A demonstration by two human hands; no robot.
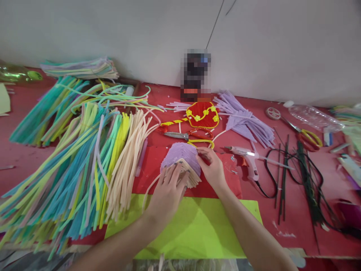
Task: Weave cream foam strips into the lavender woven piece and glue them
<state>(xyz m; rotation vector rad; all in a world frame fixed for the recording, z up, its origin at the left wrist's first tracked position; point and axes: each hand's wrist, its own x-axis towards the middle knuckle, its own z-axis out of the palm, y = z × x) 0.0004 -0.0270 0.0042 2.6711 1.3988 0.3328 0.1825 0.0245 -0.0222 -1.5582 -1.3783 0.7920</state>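
Observation:
A leaf-shaped piece of pipe cleaners, with a purple outer part (pixel 180 150) and a cream inner part (pixel 194 181), lies in front of me. My left hand (pixel 170 182) rests across its lower left, fingers spread and lying flat over the cream strips. At the right edge of the purple part, my right hand (pixel 211 165) has its fingers bent and pinched against the rim. Its fingertips partly hide that edge. Just beyond the piece lie red-and-yellow-handled scissors (pixel 200 134) and a red fan (pixel 204 114) with yellow flowers.
Bundles of coloured pipe cleaners (pixel 81 180) cover the left side. Purple pipe cleaners (pixel 245 120) lie back right. A glue gun (pixel 251 162), its black cord, dark green stems (pixel 307 184) and another pair of scissors (pixel 307 137) are on the right. A lime-green sheet (pixel 197 229) lies nearest me.

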